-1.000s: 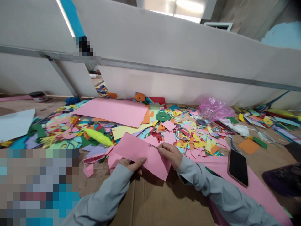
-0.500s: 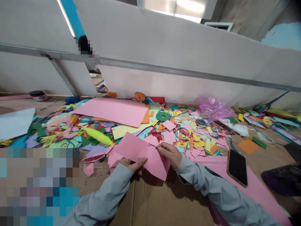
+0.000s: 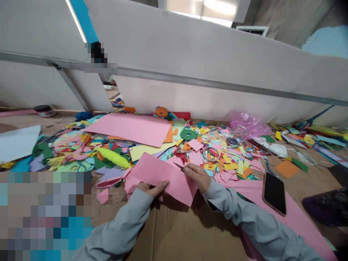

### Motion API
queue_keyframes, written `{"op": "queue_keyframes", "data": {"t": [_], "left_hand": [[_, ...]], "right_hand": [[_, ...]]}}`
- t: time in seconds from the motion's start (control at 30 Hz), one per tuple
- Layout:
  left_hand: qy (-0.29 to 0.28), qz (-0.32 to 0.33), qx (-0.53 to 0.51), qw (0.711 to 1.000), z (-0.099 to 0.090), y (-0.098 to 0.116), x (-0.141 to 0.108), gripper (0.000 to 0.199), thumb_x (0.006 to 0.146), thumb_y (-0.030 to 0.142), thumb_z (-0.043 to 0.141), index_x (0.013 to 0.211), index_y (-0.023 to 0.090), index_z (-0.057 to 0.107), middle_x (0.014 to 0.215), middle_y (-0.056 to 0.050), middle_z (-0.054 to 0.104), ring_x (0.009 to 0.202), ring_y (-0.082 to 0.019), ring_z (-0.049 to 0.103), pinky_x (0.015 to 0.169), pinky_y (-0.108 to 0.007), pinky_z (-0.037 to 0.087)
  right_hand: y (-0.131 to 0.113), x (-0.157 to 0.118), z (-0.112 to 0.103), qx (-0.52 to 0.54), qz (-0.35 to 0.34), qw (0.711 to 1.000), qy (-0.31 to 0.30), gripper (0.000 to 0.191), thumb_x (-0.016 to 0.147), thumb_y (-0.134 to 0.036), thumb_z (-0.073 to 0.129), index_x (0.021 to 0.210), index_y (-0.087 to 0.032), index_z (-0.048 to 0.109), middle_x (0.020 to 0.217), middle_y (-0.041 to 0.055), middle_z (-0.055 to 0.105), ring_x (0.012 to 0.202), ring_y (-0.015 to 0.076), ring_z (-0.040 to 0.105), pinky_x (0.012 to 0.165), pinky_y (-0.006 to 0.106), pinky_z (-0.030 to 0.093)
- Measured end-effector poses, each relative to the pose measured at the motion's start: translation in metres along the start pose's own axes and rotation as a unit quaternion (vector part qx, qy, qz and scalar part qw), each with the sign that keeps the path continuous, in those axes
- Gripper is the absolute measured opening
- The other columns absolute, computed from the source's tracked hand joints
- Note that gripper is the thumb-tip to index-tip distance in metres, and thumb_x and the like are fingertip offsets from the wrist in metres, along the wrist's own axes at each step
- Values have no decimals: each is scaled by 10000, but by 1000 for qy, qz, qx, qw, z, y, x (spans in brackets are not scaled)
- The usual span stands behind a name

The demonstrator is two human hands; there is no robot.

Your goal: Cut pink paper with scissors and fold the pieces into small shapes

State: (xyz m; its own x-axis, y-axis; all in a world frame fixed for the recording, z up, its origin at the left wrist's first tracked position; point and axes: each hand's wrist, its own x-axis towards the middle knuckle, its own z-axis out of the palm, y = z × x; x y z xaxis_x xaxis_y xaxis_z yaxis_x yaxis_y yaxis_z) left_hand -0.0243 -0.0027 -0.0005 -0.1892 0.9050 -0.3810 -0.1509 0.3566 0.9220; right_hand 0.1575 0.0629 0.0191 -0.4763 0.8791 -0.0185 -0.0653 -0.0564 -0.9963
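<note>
My left hand (image 3: 154,189) grips a sheet of pink paper (image 3: 160,174) by its near edge, thumb on top and fingers beneath. At the sheet's right side, my right hand (image 3: 198,177) is closed around a small pair of scissors (image 3: 178,166). Only the dark, pointed blades stick out past the fingertips, over the paper's far edge; the handles are hidden in the hand. More pink paper lies under and behind the held sheet.
Colourful paper scraps (image 3: 225,159) cover the surface beyond my hands. A large pink sheet (image 3: 130,127) lies behind on the left, near a yellow yarn bundle (image 3: 114,156). A phone (image 3: 274,194) rests at right on pink paper. A tape roll (image 3: 211,154) sits among scraps.
The scissors' blades have shifted slightly up and show more plainly, as the right hand turned a little. The pink paper's right part has lifted slightly; the left hand is nearly still.
</note>
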Motion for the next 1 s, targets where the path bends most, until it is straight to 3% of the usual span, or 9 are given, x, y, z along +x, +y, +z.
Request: {"op": "queue_keyframes", "data": {"t": [0.23,0.5,1.0], "left_hand": [[-14,50,-32,998,-7,16,3,452,489,499,781,342,124,576,310,-28,550,247,-69,456,289,-169,337],[-47,19,-7,999,-1,11,-3,405,508,475,778,410,115,623,385,-55,613,246,-66,435,275,-178,299],[-38,-11,100,994,-2,4,-3,489,555,567,708,384,114,638,269,-47,497,235,-59,356,299,-199,208]], "right_hand": [[2,6,-4,174,124,977,-25,410,638,-526,696,809,-173,577,589,-42,482,424,73,387,397,206,259],[-9,-7,8,122,107,984,-77,422,682,-549,667,744,-154,529,602,-28,498,506,78,426,471,204,303],[-13,-10,9,91,88,989,-70,411,714,-540,626,812,-149,549,649,-15,531,543,91,455,511,210,334]]}}
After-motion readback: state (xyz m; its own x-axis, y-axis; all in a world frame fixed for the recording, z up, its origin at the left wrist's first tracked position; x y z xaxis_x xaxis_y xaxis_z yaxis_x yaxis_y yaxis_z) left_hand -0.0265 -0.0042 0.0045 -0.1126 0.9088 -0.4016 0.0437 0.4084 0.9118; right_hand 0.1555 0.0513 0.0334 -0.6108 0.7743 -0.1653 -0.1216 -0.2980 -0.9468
